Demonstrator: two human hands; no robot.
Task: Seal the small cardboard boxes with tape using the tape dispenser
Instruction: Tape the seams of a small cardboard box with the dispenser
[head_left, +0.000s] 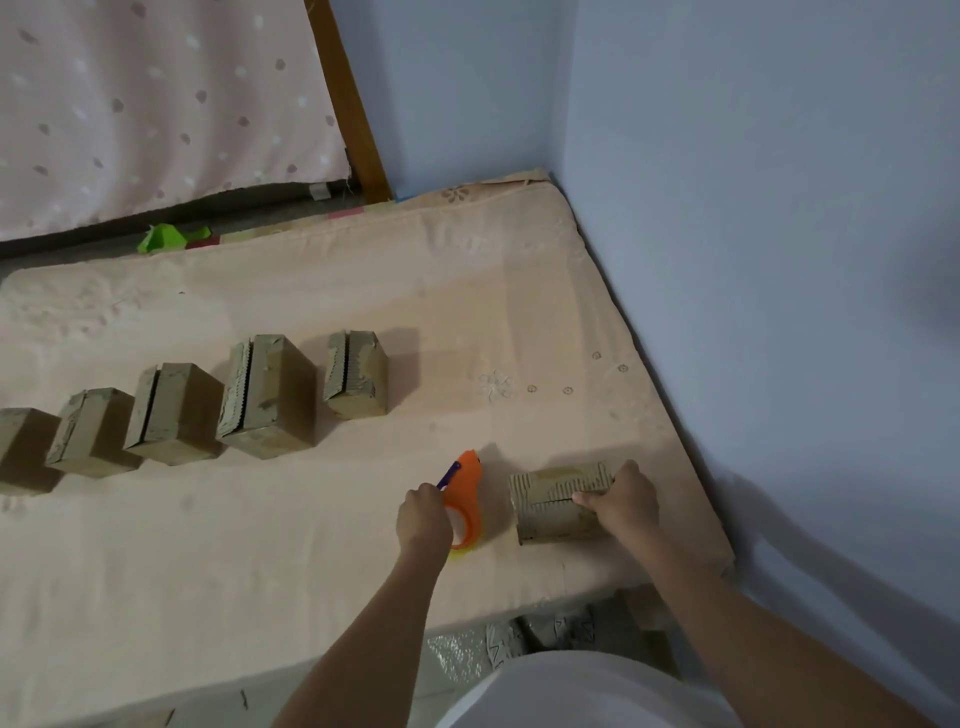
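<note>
A small cardboard box (553, 506) lies on the peach mattress (311, 545) near its right edge. My right hand (621, 501) holds this box from the right, thumb on its top by the flap seam. Just left of it stands an orange tape dispenser (465, 493) with a purple part at its front. My left hand (423, 519) grips the dispenser's handle, about a hand's width from the box. Several more small cardboard boxes stand in a row farther back, from the far left (21, 449) to the middle (358, 382), their top flaps showing slits.
A blue wall (753, 260) borders the mattress on the right and behind. A wooden bed frame post (348, 104) and pink spotted sheet (156, 104) rise at the back left. A green crumpled thing (166, 236) lies behind the mattress. Grey packing scraps (550, 634) sit below the front edge.
</note>
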